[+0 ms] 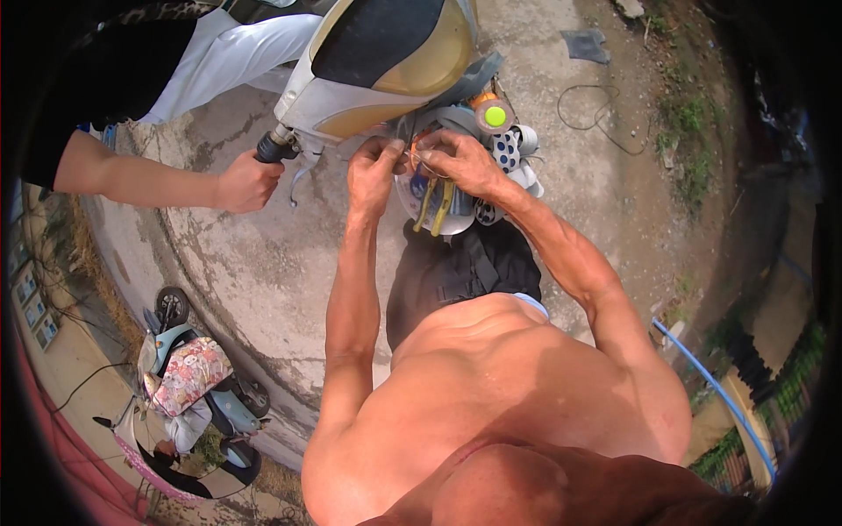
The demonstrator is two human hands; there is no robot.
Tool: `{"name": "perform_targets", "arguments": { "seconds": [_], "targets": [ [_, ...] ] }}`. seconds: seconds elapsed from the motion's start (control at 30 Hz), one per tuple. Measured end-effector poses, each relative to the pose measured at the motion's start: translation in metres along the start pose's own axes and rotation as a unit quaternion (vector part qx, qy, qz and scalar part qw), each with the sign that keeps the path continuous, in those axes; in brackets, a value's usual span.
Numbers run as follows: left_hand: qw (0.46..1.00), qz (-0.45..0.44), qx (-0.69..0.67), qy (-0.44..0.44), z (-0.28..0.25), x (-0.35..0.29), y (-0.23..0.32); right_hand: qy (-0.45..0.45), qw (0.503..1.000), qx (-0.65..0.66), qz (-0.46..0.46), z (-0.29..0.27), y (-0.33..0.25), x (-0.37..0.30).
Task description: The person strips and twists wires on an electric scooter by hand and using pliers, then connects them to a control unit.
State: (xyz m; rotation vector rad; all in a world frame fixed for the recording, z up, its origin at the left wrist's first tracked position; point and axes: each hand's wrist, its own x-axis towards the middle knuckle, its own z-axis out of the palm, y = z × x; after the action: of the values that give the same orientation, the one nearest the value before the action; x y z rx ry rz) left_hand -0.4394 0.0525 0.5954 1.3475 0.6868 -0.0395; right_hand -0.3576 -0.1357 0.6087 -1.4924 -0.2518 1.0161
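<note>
Below the front of a white and gold scooter, my left hand is raised with its fingers pinched together. Close beside it, my right hand pinches too, its fingertips almost meeting the left ones. Something thin and an orange bit show between them, too small to name. Beneath the hands sits a light-coloured container with tools, among them yellow-handled pliers. A bottle with a bright green top stands past my right hand, beside a blue-dotted white item.
At left, another person's hand grips the scooter's black handlebar grip. A parked scooter with a floral cover stands lower left. A thin cable loop and a grey flat piece lie on the concrete, with a blue hose at right.
</note>
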Motion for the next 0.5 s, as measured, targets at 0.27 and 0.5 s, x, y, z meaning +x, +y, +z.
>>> {"name": "perform_targets", "arguments": {
  "seconds": [0.27,0.5],
  "targets": [
    [0.997,0.020,-0.059,-0.048,0.006,-0.006,-0.010,-0.041,0.988,0.119,0.089,-0.006,-0.001,0.012],
    [0.994,0.001,0.099,0.054,-0.001,-0.027,-0.032,-0.043,0.986,0.137,0.090,-0.010,0.001,0.008]
  ]
}}
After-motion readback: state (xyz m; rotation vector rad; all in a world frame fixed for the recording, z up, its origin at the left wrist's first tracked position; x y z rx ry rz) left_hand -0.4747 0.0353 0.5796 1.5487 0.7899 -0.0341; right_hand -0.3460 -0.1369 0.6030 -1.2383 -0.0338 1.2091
